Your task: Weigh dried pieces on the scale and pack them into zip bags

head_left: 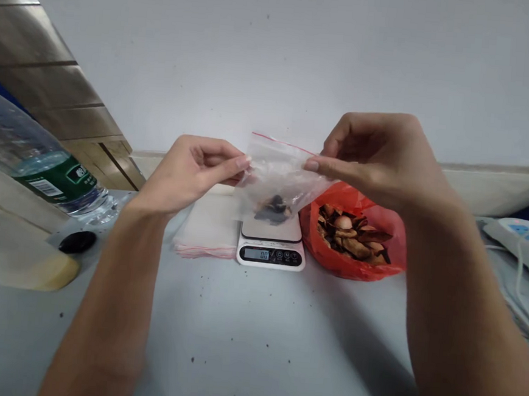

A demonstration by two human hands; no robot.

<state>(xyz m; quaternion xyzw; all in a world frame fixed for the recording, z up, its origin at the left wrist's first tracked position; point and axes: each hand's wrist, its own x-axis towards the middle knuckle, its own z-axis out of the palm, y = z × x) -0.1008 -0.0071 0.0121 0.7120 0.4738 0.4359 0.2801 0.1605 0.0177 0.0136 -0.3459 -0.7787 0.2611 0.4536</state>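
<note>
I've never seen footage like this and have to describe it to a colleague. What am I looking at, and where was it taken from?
There is no machine here, just one person's bare hands. The single picture comes from a camera worn on the head, looking forward and down, so the forearms reach in from below.

The left hand and right hand pinch a clear bag with a red line near its top and dark bits low inside. Behind or below it sits a small white scale.

On the grey table, flat bags lie left of the scale; a red bag of brown pieces stands right. A bottle is farther left.
</note>
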